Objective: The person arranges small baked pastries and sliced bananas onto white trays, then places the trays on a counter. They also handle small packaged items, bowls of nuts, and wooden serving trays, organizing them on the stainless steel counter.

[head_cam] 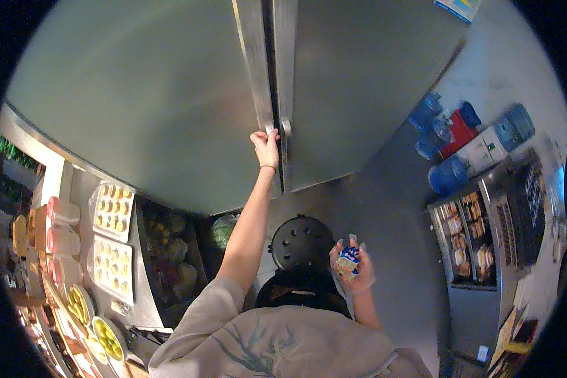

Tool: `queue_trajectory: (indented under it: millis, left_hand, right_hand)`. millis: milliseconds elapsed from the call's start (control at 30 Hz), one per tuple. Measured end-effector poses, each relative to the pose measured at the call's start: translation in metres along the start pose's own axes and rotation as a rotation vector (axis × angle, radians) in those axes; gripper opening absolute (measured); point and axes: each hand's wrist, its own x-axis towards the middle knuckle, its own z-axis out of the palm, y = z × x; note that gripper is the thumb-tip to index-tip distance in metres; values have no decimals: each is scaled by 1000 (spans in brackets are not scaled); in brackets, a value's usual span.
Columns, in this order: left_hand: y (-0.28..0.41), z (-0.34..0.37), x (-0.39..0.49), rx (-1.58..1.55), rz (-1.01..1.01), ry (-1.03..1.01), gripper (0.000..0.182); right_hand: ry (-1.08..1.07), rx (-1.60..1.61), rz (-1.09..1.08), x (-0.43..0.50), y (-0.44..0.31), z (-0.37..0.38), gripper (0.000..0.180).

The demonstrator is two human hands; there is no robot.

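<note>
A tall two-door steel cabinet, probably a refrigerator, stands before me, with its left door (170,104) and right door (349,94) meeting at a dark narrow gap. My left hand (265,146) is bare and pinches the small metal handle (270,130) of the left door. A matching handle (286,126) sits beside it on the right door. Low at my right side, my right hand (359,279) wears a clear plastic glove. Several small blue and yellow wrapped packets (348,260) lie in its curled fingers; what they contain I cannot tell.
Below my arms is a round black stool (301,242) with holes. Left, a steel counter (146,297) carries white trays (115,238) of small food pieces and a bowl of green fruit (107,338). Right are blue water bottles (446,176) and a case of packaged food (468,236).
</note>
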Motion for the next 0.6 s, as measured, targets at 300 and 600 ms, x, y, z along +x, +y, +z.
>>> queue_trajectory:
  millis: [300, 600]
  left_hand:
    - [7, -52, -145, -35, -68, 2, 30]
    - [6, -97, -212, 19, -199, 69, 43]
  right_hand:
    - [-62, -234, 290, 141, -86, 33, 31]
    - [-135, -388, 656, 320, -21, 32, 31]
